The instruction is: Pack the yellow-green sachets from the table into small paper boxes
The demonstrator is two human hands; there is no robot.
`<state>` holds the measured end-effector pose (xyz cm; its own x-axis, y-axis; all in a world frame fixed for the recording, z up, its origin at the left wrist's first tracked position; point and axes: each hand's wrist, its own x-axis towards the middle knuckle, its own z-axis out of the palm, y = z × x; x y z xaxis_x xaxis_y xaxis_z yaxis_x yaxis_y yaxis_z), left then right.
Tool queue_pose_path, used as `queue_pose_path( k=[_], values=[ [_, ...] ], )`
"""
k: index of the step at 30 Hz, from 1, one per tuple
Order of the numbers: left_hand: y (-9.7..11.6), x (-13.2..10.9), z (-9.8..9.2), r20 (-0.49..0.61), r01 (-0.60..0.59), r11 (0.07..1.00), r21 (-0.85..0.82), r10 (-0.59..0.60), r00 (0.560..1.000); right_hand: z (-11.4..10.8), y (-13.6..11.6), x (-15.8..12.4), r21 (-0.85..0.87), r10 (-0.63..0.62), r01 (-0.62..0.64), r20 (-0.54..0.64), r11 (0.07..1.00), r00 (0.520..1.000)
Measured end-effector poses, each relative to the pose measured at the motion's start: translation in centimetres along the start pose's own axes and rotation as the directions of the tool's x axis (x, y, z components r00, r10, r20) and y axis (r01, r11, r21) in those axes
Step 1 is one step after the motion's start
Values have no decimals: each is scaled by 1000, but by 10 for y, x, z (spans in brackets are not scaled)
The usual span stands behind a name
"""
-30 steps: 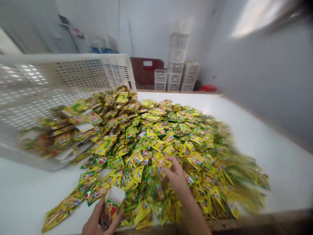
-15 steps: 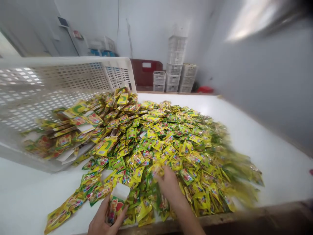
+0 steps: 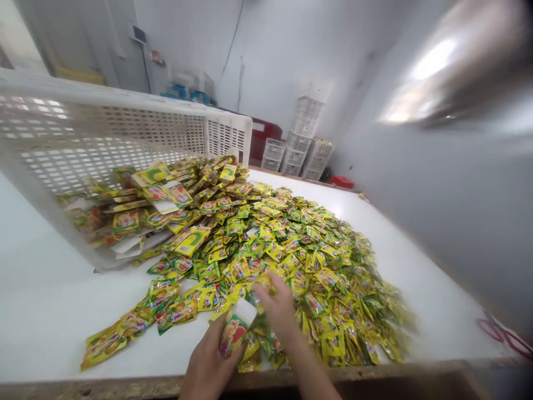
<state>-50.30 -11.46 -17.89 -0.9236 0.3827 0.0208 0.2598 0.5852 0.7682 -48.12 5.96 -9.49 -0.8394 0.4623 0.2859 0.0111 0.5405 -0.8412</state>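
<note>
My left hand (image 3: 214, 355) is wrapped round a small printed carton (image 3: 234, 335), green and white with red fruit on its front. The carton's white top flap stands up, tilted to the right. Just above and right of it, my right hand (image 3: 278, 311) pinches a small yellow packet (image 3: 265, 282) between thumb and fingers, partly hidden by the hand. Under and around both hands spreads a large heap of shiny yellow and green packets (image 3: 287, 239). A joined strip of packets (image 3: 110, 339) lies at the heap's left.
A white perforated crate (image 3: 129, 100) lies on its side at the left, with flat yellow cartons (image 3: 179, 194) spilling out. The white table (image 3: 41, 311) has a worn front edge. Red scissor-like handles (image 3: 506, 336) lie at the right. Stacked crates (image 3: 303, 128) stand beyond the table.
The view has shifted and tilted. My right hand has come closer to the carton with the yellow packet; the carton in my left hand now leans further right.
</note>
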Motion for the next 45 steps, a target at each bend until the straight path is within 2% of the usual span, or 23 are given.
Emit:
queue_pose_path(
  k=[4,6,8,12,16,18,20,23,25,28,30,31,33,34,35,36,38,40,45],
  values=[
    [10,-8,7,46,-11,999,-43,13,999,23,1,-27,-120,-71,57,-111,991,991],
    [10,-9,8,23,-5,999,-40,6,1000,29,8,-37,-115,-90,75,-134,991,987],
    [8,-10,10,-20,-19,999,-40,18,1000,29,13,-43,-67,-54,47,-114,997,992],
    [5,-13,15,-118,-88,996,-8,86,989,21,19,-40,-25,66,-67,-29,997,997],
    [5,-12,16,-152,-125,992,-5,122,981,7,14,-23,-71,-7,21,191,997,981],
    [7,-8,13,-163,-146,989,-29,139,977,1,8,-15,-111,-39,70,259,991,965],
    [10,-3,10,-160,-126,991,-55,116,980,-1,2,-9,-159,-73,118,265,980,962],
    [13,2,8,-146,-16,995,-94,2,989,6,-3,-6,-189,-122,179,281,966,952],
    [13,3,10,-179,25,990,-137,-49,983,13,-2,-8,-231,-73,136,262,963,962],
    [11,1,11,-216,22,981,-192,-64,974,22,-1,-9,-312,23,40,197,949,980],
    [10,1,8,-163,6,972,-236,-46,986,22,-5,-7,-290,-9,100,301,952,954],
    [9,1,5,-116,5,962,-275,-38,992,20,-7,-5,-256,-43,154,394,954,918],
    [7,3,-4,14,34,923,-384,-31,999,15,-14,0,-175,-105,253,587,952,803],
    [6,4,-10,88,59,891,-451,-21,996,12,-17,2,-144,-118,273,649,951,752],
    [4,5,-17,159,90,848,-522,-6,987,11,-19,4,-126,-117,268,670,955,733],
    [3,6,-24,221,125,795,-593,12,975,12,-20,5,-117,-106,242,661,963,743],
    [1,8,-36,307,200,671,-714,45,951,16,-18,5,-111,-75,171,585,979,808],
    [2,8,-43,342,262,574,-776,34,939,24,-14,3,-102,-66,139,520,985,851],
    [10,5,-42,317,303,491,-817,-58,947,31,-8,1,-107,-217,313,513,944,830]
  ],
)
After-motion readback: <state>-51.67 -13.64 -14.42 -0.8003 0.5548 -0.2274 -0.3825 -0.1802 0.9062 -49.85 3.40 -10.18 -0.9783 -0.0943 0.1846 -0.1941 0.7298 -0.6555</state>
